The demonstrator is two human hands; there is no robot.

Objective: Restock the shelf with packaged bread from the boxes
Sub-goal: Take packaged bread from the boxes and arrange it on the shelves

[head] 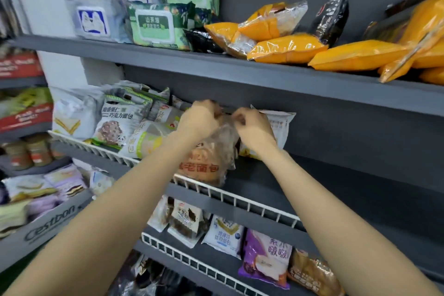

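A clear bag of brown bread with red lettering stands upright on the middle shelf, just behind the white wire rail. My left hand and my right hand both pinch the crinkled top of this bag. Right behind my right hand stands a white bread pack. To the left, several white and green bread packs lean against one another.
The top shelf holds wet-wipe packs and orange snack bags. The lower shelf has a purple bread pack and other packs behind its wire rail. A grey box with packaged bread sits at the lower left. The middle shelf's right part is bare.
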